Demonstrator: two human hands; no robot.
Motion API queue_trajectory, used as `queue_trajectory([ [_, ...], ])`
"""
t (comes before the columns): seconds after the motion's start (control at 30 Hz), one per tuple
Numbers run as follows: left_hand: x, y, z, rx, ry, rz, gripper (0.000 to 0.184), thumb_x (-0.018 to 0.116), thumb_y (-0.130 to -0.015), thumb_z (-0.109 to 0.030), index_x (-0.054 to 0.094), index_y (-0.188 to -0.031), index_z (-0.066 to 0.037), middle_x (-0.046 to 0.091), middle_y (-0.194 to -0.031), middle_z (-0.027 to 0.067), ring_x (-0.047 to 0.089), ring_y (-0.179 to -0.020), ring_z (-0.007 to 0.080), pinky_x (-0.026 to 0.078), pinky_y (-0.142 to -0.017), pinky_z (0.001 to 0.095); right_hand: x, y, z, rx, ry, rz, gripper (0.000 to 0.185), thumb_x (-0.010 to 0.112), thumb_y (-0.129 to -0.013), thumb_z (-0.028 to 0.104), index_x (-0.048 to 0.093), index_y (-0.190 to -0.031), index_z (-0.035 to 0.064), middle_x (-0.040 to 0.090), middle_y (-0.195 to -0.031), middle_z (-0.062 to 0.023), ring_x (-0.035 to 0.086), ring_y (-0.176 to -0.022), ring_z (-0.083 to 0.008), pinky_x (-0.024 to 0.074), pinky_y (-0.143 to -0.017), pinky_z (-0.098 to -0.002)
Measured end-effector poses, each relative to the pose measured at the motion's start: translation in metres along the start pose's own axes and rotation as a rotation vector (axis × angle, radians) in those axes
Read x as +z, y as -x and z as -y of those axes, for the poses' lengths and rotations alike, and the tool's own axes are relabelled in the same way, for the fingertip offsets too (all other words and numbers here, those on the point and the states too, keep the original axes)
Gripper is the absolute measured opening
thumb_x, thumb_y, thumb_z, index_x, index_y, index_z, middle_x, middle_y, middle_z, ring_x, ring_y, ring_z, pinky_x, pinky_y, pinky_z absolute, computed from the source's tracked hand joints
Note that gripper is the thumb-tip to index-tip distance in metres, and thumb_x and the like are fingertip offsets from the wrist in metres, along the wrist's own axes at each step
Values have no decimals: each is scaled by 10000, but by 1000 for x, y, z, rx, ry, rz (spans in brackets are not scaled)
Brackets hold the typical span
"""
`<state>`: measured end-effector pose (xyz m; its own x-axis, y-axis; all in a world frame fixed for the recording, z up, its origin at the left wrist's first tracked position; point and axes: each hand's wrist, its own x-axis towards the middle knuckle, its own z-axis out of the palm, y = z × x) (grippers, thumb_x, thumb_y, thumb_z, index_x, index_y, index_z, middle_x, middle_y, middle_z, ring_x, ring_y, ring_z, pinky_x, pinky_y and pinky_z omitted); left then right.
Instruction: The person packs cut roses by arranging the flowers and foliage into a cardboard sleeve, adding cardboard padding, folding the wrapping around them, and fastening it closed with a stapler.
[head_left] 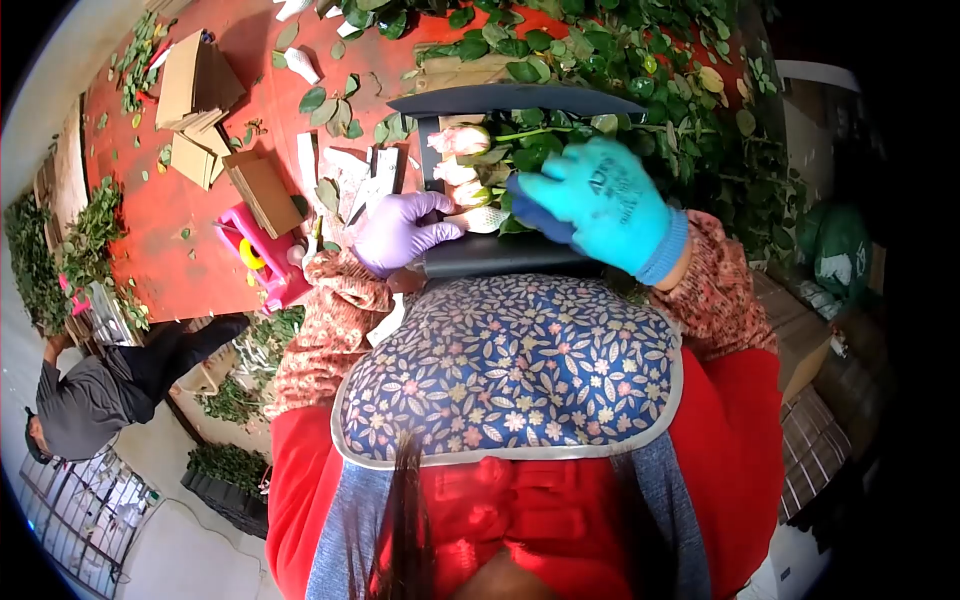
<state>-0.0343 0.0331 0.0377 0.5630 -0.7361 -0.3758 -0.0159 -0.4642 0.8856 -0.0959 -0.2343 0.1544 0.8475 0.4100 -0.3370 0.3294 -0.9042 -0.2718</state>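
Observation:
My left hand [405, 230], in a thin purple glove, pinches a rose head in a white mesh sleeve [478, 220] between thumb and fingers. My right hand [610, 200], in a turquoise work glove with a dark blue palm, is curled over the stems just right of that head. What its fingers hold is hidden beneath them and slightly blurred. Pale pink roses [460, 140] lie side by side in a black tray [490, 258], heads to the left and leafy stems to the right. The tray's far wall is a curved black edge [520, 98].
Leafy stems [690, 90] cover the table's far right. Cardboard pieces [200, 85] and a pink tape dispenser [255, 255] stand on the red table [250, 60] at left, among loose leaves and white mesh sleeves [300, 65]. Another person [100, 400] is at far left.

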Motion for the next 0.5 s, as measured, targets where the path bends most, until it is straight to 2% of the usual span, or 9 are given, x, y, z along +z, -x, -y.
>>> queue_trajectory([
  [0.07,-1,-8,7,78,-4,147,145,757,-858,-110,702,-956,-19,675,-788,49,629,-707,112,511,-656,271,38,-3,-8,-134,-148,-96,160,648,-782,187,647,-923,113,644,-744,-84,663,-734,-302,513,-670,-435],
  [0.1,1,-10,16,228,-44,130,99,734,-869,-88,705,-934,-19,693,-812,70,655,-726,164,518,-673,292,55,-9,-10,-106,-191,-19,155,664,-781,189,654,-918,118,639,-722,-85,653,-705,-310,500,-646,-445],
  [0.2,1,-6,13,313,-80,48,87,720,-873,-80,701,-928,-15,683,-819,82,662,-734,212,518,-681,312,78,-23,-9,-85,-186,77,100,675,-782,192,662,-848,118,628,-675,-95,640,-648,-317,489,-602,-458],
  [0.27,2,2,21,293,-35,38,80,721,-872,-87,695,-893,-14,675,-827,94,649,-736,223,511,-689,323,93,-27,-11,-93,-139,103,81,670,-783,194,663,-782,113,622,-651,-104,638,-621,-317,491,-583,-462],
  [0.33,-11,15,27,279,-108,-125,136,710,-886,-159,689,-891,-25,652,-795,138,644,-727,282,512,-673,354,105,-28,-19,-163,-167,58,122,658,-784,196,654,-700,108,616,-633,-118,633,-611,-319,496,-568,-458],
  [0.4,-39,47,30,4,-184,-205,113,707,-886,-132,689,-869,-22,648,-792,120,631,-699,253,505,-652,357,94,-26,-15,-159,-150,122,152,614,-777,200,719,-745,93,670,-685,-138,663,-636,-330,513,-583,-475],
  [0.43,-43,67,31,59,-205,-253,96,725,-867,-115,698,-870,-23,643,-765,110,616,-663,227,494,-625,345,96,-24,-16,-165,-162,99,147,614,-777,195,718,-745,96,666,-680,-138,659,-624,-328,510,-572,-473],
  [0.47,-48,89,31,-88,-161,-118,102,749,-849,-115,701,-853,-25,630,-720,103,597,-628,203,485,-608,328,96,-26,-18,-176,-169,75,143,613,-776,190,717,-744,98,663,-674,-138,654,-612,-327,507,-561,-471],
  [0.5,-38,115,49,-69,-29,-137,108,758,-847,-117,703,-839,-24,629,-698,100,591,-610,183,479,-598,313,88,-25,-16,-183,-159,72,127,611,-778,183,708,-760,104,656,-664,-131,647,-596,-322,500,-546,-469],
])
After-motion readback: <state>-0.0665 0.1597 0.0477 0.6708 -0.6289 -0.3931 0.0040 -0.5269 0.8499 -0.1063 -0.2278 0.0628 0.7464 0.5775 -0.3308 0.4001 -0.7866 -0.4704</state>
